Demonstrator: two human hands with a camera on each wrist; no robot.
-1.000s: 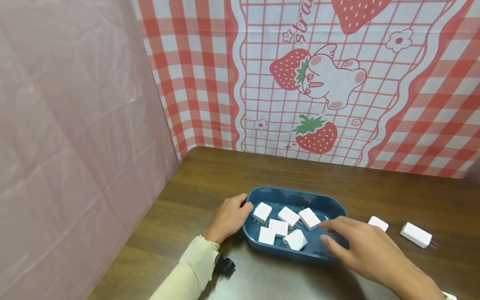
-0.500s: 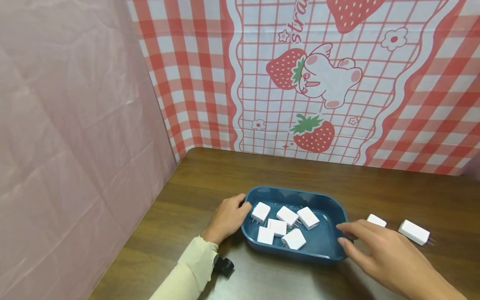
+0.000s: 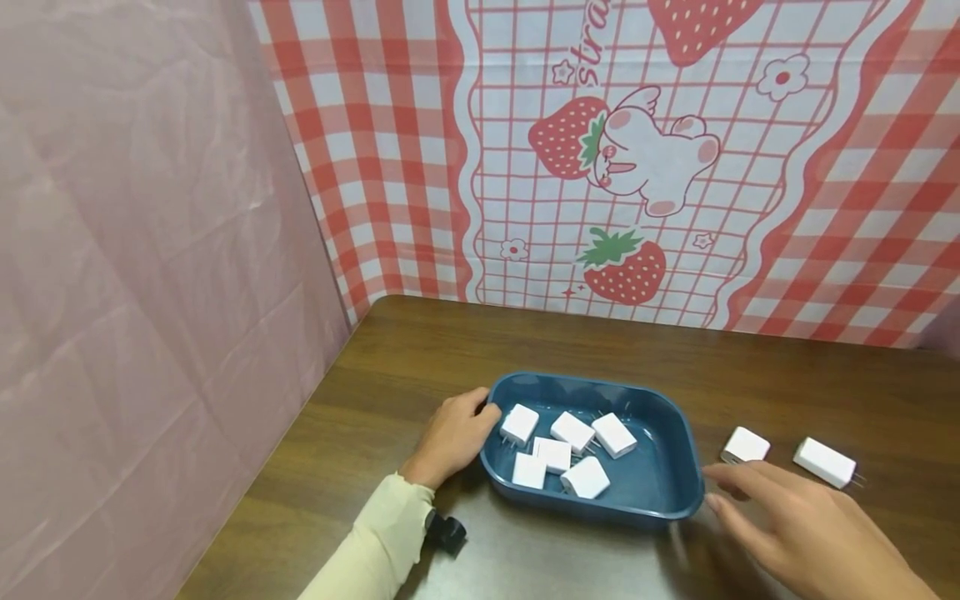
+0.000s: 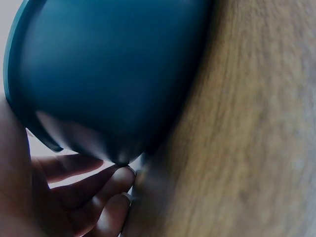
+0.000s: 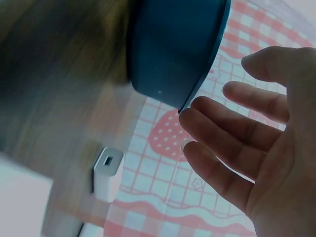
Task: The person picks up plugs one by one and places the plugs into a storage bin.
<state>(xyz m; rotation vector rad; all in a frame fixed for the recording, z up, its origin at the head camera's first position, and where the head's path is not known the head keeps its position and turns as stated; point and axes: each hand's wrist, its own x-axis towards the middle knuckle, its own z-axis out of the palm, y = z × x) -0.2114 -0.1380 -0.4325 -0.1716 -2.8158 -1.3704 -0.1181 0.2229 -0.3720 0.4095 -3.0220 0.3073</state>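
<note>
Fingers slack and empty, the right hand hangs by the tray, perhaps touching; the left hand grips it. Filling seems underway: six chargers inside, the nearest loose charger probably wants pinching.

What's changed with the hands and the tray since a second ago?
The right hand has moved right, from over the tray's right end to just outside it, uncovering more of the nearer loose charger. No grip was visibly taken or released. The left hand remains on the tray's left end; the six chargers inside stayed as they were.
</note>
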